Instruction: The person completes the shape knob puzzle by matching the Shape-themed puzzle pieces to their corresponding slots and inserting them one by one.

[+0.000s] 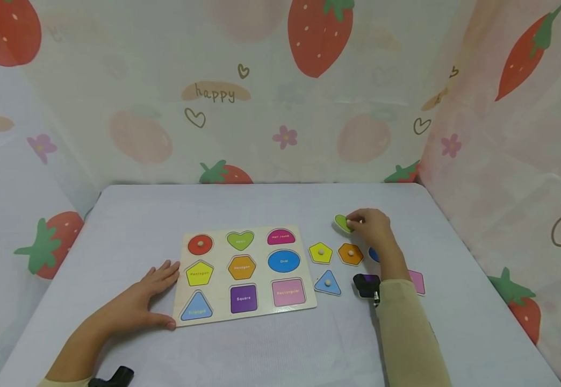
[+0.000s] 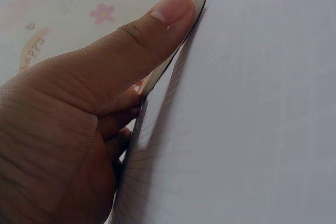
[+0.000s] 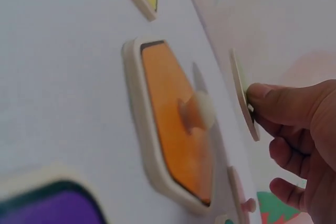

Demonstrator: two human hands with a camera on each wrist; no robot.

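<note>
My right hand (image 1: 372, 228) pinches the green heart puzzle piece (image 1: 342, 223) by its knob, beyond the loose pieces to the right of the board. In the right wrist view the heart piece (image 3: 243, 95) appears edge-on between thumb and fingers, apart from the table. At the left edge of the wooden shape board (image 1: 266, 314) rests my left hand (image 1: 140, 303), fingers extended and thumb near the lower corner. The left wrist view has the thumb (image 2: 157, 24) against the board's side. A red circle piece (image 1: 200, 244) with a knob sits in the board's upper left spot.
Loose knobbed pieces lie right of the board: a yellow pentagon (image 1: 321, 252), an orange hexagon (image 1: 350, 254), a blue triangle (image 1: 328, 283), and a pink piece (image 1: 418, 282). A blue piece (image 1: 374, 253) and a purple one (image 1: 370, 278) are partly hidden by the right arm and its wrist camera.
</note>
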